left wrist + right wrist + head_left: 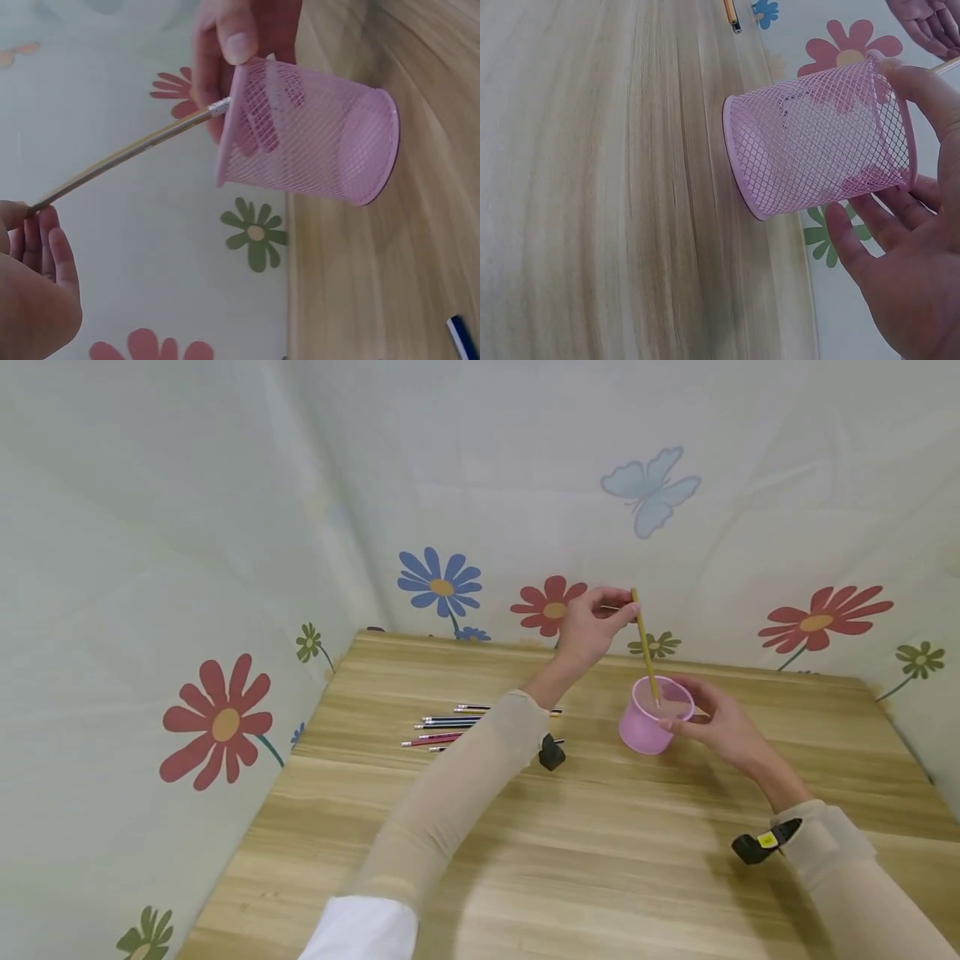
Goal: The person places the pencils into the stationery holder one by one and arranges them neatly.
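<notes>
A pink mesh pencil cup (pixel 643 732) stands on the table, its open top facing up. My right hand (pixel 716 722) grips its rim and side; in the right wrist view the thumb is at the rim and the fingers lie along the mesh of the cup (pixel 817 142). Above it, my left hand (pixel 592 625) pinches a yellow pencil (pixel 645 643) near its upper end. The pencil slants down, and its metal-banded lower end is at the cup's mouth, as the left wrist view also shows for the pencil (pixel 127 154).
Several pencils (pixel 450 723) lie on the wooden table (pixel 570 877) to the left, partly hidden behind my left forearm. A flowered cloth wall (pixel 510 468) rises behind the table's back edge and along its left side.
</notes>
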Tool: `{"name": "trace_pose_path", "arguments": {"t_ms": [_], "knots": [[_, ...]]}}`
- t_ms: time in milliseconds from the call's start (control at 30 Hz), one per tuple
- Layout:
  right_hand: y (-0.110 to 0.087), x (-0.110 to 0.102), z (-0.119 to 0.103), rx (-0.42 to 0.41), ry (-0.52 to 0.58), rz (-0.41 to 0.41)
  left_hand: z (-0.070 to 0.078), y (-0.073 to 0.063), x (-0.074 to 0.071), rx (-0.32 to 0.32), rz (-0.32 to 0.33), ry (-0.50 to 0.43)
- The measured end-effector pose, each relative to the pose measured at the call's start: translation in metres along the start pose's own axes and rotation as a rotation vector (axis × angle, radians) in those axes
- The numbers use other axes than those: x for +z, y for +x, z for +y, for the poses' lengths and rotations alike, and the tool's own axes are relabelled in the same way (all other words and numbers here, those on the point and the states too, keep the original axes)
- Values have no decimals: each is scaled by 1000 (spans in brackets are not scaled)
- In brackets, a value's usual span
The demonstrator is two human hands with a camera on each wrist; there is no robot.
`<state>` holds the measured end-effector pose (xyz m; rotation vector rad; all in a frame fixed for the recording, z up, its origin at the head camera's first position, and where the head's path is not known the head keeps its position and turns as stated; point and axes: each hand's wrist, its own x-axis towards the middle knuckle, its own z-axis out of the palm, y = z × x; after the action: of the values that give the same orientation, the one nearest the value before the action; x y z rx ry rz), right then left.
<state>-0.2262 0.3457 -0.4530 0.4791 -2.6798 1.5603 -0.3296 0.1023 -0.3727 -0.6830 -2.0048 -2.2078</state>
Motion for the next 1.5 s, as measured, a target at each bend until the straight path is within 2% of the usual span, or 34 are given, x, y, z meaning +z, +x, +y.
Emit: {"name": "trace_pose_path", "arguments": {"t_ms": [200, 433, 700, 800, 1067, 1333, 1500], "knots": [[1, -2, 0, 17, 44, -3, -9, -2, 11, -22, -11, 60], [0, 1, 0, 16, 52, -12, -18, -12, 14, -56, -47, 153], [1, 6, -1, -52, 59, -26, -31, -21, 22, -71, -93, 197], [1, 7, 0, -49, 56, -29, -38, -24, 24, -87, -107, 228], [3, 11, 2, -30, 100, -38, -53, -28, 23, -73, -117, 283], [2, 11, -1, -16, 106, -45, -60, -27, 22, -87, -113, 283], [2, 10, -1, -31, 96, -58, -59, -27, 15, -127, -136, 305]]}}
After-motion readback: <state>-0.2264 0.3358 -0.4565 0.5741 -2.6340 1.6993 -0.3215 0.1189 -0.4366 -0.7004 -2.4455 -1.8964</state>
